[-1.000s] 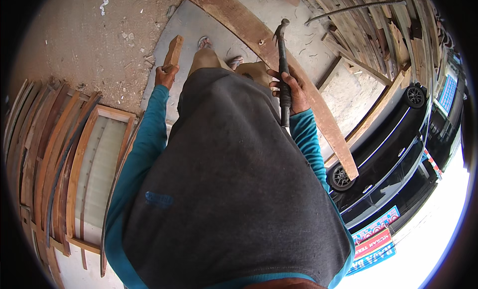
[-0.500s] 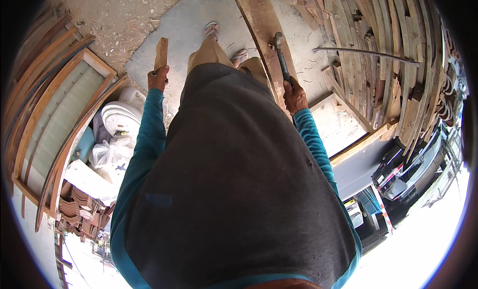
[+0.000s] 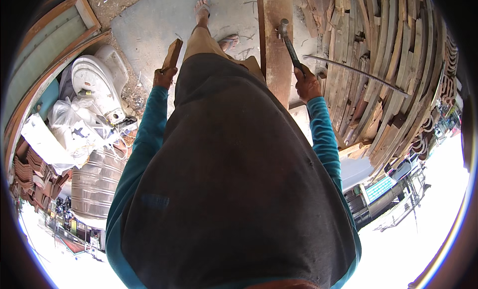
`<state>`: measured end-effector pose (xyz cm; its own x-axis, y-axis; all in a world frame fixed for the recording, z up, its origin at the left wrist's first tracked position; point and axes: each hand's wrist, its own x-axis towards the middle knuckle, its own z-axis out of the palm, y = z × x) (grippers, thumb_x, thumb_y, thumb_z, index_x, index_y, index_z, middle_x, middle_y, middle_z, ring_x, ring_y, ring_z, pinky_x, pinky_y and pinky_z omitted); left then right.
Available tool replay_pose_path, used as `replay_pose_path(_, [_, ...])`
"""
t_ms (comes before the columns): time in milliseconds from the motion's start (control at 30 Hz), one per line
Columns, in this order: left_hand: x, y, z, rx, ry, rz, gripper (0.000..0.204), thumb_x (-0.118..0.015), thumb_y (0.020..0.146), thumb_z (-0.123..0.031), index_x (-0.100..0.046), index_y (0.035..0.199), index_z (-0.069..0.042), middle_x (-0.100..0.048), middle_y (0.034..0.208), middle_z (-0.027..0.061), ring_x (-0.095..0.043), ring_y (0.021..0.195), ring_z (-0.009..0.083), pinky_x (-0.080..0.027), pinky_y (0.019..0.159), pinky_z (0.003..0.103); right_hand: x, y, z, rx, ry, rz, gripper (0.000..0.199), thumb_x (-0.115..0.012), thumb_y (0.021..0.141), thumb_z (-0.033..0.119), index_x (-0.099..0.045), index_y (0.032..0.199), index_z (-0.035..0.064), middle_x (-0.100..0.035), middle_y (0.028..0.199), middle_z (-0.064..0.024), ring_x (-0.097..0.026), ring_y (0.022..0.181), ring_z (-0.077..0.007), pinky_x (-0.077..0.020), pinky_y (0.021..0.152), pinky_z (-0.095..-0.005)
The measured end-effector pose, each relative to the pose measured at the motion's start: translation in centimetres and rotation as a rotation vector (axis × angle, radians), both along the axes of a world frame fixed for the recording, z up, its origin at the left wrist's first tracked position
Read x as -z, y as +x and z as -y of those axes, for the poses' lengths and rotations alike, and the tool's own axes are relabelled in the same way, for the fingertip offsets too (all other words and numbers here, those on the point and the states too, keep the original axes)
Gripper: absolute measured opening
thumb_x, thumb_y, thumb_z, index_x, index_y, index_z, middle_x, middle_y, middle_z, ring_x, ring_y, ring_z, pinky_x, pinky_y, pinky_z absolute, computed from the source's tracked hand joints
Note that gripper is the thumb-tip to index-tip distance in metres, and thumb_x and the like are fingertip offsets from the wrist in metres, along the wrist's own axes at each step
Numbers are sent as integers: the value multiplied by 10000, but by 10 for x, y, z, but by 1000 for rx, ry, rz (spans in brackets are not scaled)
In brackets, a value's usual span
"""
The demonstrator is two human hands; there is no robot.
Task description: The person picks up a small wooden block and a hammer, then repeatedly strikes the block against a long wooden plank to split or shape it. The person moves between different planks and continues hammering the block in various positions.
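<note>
My left hand (image 3: 165,77) is closed around the lower end of a short piece of wood (image 3: 173,53), which points up and away from me. In my right hand (image 3: 308,85) is the handle of a hammer (image 3: 291,44), its metal head at the far end. The hammer head appears over or against a long wooden plank (image 3: 275,57) on the ground; whether it touches cannot be made out. Both arms hang at my sides, with my dark shirt front between them.
At right lies a large stack of wooden strips (image 3: 378,55), with a thin metal bar (image 3: 356,75) across it. To the left are a white toilet (image 3: 94,77), plastic bags (image 3: 72,115), a ribbed metal tank (image 3: 97,184), roof tiles (image 3: 37,172) and a wood-framed panel (image 3: 55,38).
My body has turned and stepped, so the surroundings have shifted. The wood in my left hand now leans to the right. The hammer stays in my right hand.
</note>
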<state>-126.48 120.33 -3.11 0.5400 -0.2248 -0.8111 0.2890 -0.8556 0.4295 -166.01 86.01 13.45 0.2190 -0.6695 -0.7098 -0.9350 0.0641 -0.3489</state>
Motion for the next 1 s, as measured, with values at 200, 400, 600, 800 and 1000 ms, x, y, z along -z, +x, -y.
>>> replay_pose_path(200, [23, -15, -34, -145, 12, -72, 808, -871, 712, -403, -508, 1195, 134, -652, 840, 128, -608, 617, 175, -517, 552, 312, -48, 58, 28, -10, 124, -7, 530, -608, 991, 463, -582, 1331, 57, -577, 668, -53, -563, 508, -137, -487, 486, -336])
replay_pose_path(400, [42, -21, -52, -253, -7, -27, 503, -829, 785, -384, -677, 1010, 39, -550, 666, 19, -522, 506, 109, -460, 456, 269, -26, 93, 50, -6, 60, 297, 627, -566, 983, 582, -556, 1294, 37, -574, 690, -56, -603, 539, -145, -519, 523, -315])
replay_pose_path(600, [50, -25, -75, -302, 28, -178, 813, -865, 709, -433, -524, 1207, 113, -633, 884, 117, -603, 637, 168, -536, 550, 299, 6, 4, 74, -229, 11, -14, 563, -518, 1014, 557, -567, 1209, 31, -558, 683, -65, -589, 560, -147, -495, 544, -342])
replay_pose_path(800, [64, -44, -83, -264, 123, -164, 821, -863, 696, -430, -517, 1201, 116, -621, 862, 99, -575, 608, 156, -508, 517, 306, -34, 89, 57, -14, -34, 318, 517, -523, 1030, 513, -556, 1067, -2, -543, 655, -63, -552, 581, -125, -452, 515, -340])
replay_pose_path(1000, [23, -36, -44, -293, 17, -114, 781, -861, 696, -424, -519, 1159, 103, -627, 850, 97, -572, 598, 150, -514, 522, 310, 38, -25, 44, -447, -377, 23, 501, -510, 1037, 511, -537, 997, 12, -529, 640, -61, -535, 549, -123, -450, 499, -329])
